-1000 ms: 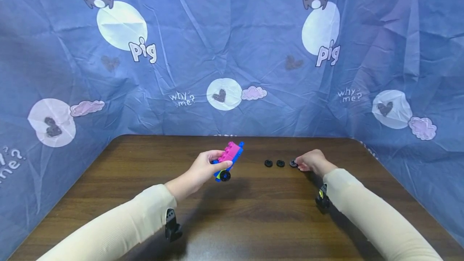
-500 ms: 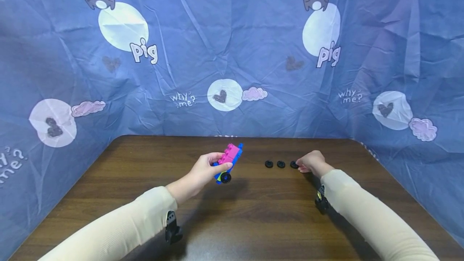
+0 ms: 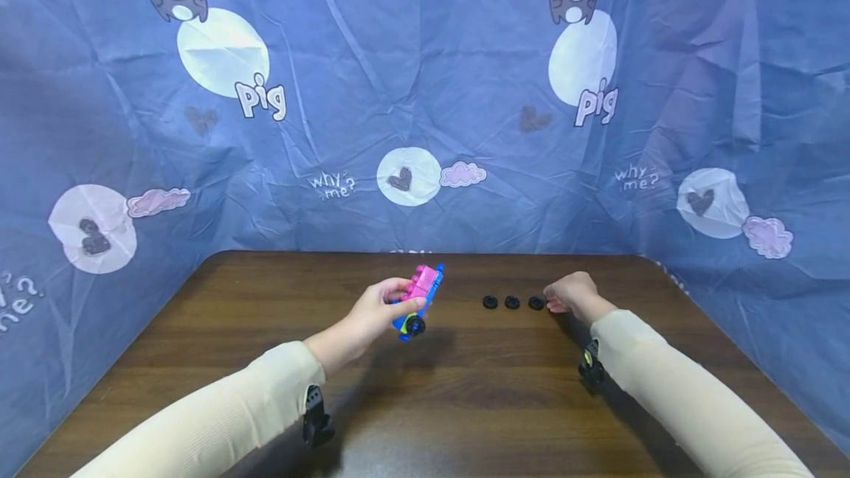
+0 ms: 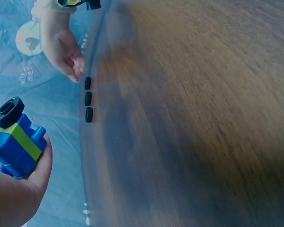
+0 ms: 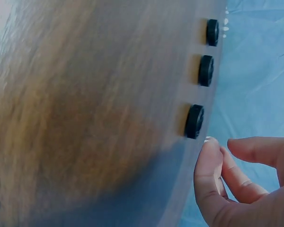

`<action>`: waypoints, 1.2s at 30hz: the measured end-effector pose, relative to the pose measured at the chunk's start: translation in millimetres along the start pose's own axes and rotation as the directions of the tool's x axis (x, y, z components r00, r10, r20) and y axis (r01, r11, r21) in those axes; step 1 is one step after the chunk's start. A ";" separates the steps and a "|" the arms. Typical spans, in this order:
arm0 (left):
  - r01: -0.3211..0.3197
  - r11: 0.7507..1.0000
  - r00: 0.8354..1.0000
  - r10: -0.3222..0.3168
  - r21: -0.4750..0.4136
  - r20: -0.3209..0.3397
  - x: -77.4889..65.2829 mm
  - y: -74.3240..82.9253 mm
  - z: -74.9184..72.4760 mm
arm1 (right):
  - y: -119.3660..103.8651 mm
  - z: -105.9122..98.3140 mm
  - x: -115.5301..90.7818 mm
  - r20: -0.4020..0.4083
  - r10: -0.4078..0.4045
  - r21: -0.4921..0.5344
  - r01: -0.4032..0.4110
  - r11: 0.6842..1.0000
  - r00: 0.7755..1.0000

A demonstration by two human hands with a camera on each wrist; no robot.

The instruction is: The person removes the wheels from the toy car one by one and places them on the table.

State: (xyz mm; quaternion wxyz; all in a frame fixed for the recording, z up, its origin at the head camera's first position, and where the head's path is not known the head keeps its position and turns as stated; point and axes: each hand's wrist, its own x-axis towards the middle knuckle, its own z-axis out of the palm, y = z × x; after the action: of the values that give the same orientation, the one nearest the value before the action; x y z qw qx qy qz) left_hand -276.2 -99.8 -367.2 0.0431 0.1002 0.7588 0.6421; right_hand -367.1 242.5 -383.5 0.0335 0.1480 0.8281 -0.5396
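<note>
My left hand holds up a toy car of pink and blue building blocks, tilted above the table, thumb on the near side. In the left wrist view a black wheel sits on its blue end, beside a lime-green strip. Three loose black wheels lie in a row on the table: a left one, a middle one and a right one. Just beside the right one is my right hand. Its thumb and fingers are bent and apart, with nothing between them in the right wrist view.
The dark wooden table has its far edge a little beyond the wheels. A blue printed cloth hangs behind it and along both sides. Dark wrist devices are strapped at both sleeves.
The right-hand wheel, earlier at my right fingertips and slightly tilted, now lies flat in line with the others, and the fingers have come off it. My left hand keeps its hold on the car.
</note>
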 end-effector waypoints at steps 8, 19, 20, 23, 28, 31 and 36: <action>-0.014 1.000 0.999 0.015 0.023 -0.034 0.2 -0.1 -0.1 | -9.0 3.2 -13.5 0.031 -0.081 0.012 0.081 0.997 0.996; -0.063 0.998 0.998 0.063 0.019 -0.026 0.9 4.1 5.6 | -18.8 21.0 -42.6 0.190 -0.159 0.057 0.150 0.987 0.969; -0.066 0.998 0.998 0.066 0.013 -0.018 1.0 4.3 5.8 | -20.2 22.5 -44.8 0.202 -0.162 0.060 0.153 0.986 0.966; -0.060 0.998 0.998 0.060 -0.016 0.001 1.2 4.7 6.5 | -24.7 27.2 -51.3 0.237 -0.178 0.075 0.165 0.983 0.955; -0.045 0.999 0.999 0.044 -0.031 -0.020 4.4 5.5 8.9 | -30.8 36.4 -64.4 0.303 -0.205 0.108 0.181 0.978 0.931; -0.035 0.999 0.999 0.034 -0.026 -0.038 5.7 7.0 10.0 | -32.6 42.2 -73.4 0.351 -0.223 0.131 0.189 0.973 0.909; -0.027 1.000 0.998 0.027 0.001 -0.063 6.8 10.0 10.0 | -37.2 50.4 -87.8 0.391 -0.249 0.137 0.212 0.968 0.886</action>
State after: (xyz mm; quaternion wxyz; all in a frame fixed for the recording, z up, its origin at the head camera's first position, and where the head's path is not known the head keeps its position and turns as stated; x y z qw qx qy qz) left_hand -279.9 -87.1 -358.7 0.0104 0.0903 0.7585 0.6453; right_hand -299.0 164.7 -352.7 0.1334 -0.0651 0.7896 -0.5953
